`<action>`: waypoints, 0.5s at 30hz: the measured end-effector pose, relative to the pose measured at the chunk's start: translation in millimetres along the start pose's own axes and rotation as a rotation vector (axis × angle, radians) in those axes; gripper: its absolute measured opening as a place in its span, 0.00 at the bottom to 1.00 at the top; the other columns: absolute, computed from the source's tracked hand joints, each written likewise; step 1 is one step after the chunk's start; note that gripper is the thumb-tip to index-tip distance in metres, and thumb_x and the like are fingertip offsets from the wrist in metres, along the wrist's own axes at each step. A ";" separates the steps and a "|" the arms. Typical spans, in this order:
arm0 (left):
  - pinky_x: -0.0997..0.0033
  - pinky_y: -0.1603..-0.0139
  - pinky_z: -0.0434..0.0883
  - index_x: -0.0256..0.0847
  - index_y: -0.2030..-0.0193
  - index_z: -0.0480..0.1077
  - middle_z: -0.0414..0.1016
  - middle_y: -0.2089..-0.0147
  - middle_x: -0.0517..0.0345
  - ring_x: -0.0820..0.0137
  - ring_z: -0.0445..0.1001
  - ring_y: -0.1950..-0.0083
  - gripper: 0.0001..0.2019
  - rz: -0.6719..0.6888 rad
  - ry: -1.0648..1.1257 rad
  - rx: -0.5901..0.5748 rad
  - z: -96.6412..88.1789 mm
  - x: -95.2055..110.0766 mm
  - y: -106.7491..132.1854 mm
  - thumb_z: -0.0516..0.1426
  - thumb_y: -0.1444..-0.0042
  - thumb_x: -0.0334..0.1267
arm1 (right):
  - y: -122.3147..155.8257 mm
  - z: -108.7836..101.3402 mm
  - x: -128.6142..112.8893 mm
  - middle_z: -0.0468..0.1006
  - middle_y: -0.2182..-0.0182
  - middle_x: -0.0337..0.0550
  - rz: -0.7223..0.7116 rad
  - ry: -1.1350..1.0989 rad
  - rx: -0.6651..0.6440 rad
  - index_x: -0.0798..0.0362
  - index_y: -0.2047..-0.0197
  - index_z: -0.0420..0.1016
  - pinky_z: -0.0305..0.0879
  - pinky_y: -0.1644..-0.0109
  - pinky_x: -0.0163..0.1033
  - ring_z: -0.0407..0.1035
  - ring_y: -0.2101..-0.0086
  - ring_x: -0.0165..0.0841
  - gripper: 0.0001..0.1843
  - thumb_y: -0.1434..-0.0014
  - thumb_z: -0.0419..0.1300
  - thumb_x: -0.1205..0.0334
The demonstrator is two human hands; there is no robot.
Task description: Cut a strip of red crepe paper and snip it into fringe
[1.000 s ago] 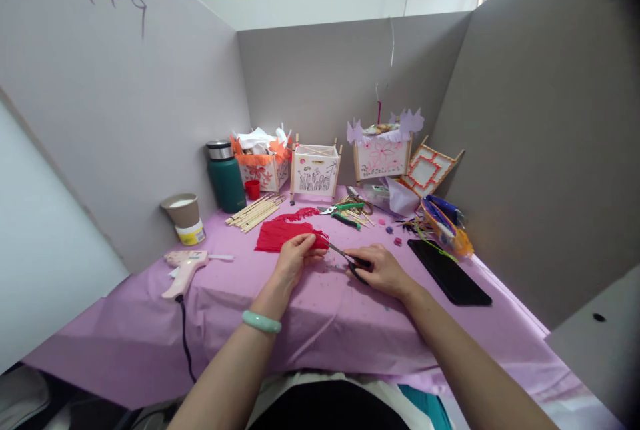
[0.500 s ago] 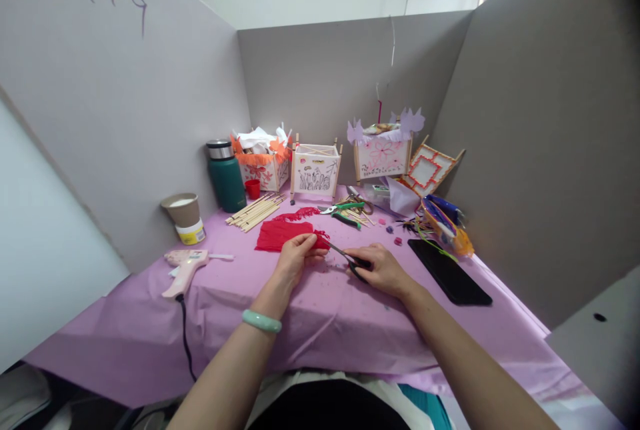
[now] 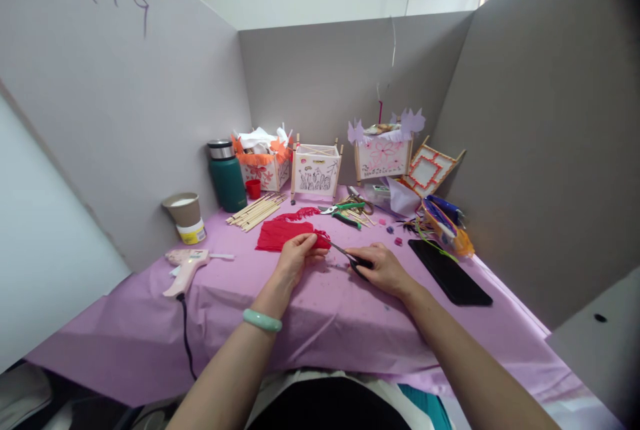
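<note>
My left hand is closed, pinching the near right edge of a red fringed paper sheet that lies on the purple table cover. A green bangle sits on that wrist. My right hand is closed round the black handles of small scissors. Their blades point left and reach the red paper's edge just beside my left fingers.
A pink glue gun with a black cord lies at left, near a paper cup and a green flask. Wooden sticks, green pliers, three paper lanterns and a framed panel stand behind. A black phone lies at right.
</note>
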State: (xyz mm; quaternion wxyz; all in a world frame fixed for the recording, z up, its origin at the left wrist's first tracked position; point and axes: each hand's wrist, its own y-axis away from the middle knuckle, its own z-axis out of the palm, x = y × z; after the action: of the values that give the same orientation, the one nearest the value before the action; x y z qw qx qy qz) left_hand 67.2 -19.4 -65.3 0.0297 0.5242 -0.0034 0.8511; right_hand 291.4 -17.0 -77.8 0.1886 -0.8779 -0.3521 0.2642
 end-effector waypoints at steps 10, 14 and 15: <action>0.76 0.75 0.73 0.34 0.67 0.69 0.77 0.75 0.51 0.70 0.77 0.74 0.06 -0.007 -0.001 0.002 3.0 3.6 2.8 0.61 0.48 0.32 | 0.1 -0.1 -0.8 0.81 0.57 0.42 0.010 -0.001 -0.011 0.47 0.49 0.75 0.58 0.55 0.40 0.74 0.59 0.35 0.18 0.44 0.60 0.63; 0.77 0.75 0.73 0.34 0.67 0.68 0.77 0.75 0.52 0.70 0.77 0.75 0.06 -0.010 -0.003 0.015 5.3 3.9 3.8 0.62 0.49 0.32 | -0.7 -1.0 -2.3 0.81 0.58 0.41 -0.008 -0.004 -0.017 0.47 0.49 0.75 0.59 0.55 0.39 0.75 0.60 0.34 0.18 0.44 0.60 0.63; 0.77 0.75 0.73 0.33 0.67 0.68 0.77 0.75 0.52 0.70 0.77 0.75 0.06 -0.010 -0.010 0.014 5.4 3.5 3.9 0.61 0.49 0.32 | -1.0 -1.1 -2.7 0.81 0.59 0.41 -0.013 -0.006 -0.020 0.47 0.50 0.75 0.59 0.55 0.39 0.75 0.61 0.34 0.18 0.44 0.59 0.64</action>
State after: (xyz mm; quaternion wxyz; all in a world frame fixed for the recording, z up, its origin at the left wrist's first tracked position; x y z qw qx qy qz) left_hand 70.2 -23.3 -59.7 0.0302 0.5285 0.0052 0.8484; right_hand 290.0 -18.4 -75.5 0.1806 -0.8765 -0.3611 0.2621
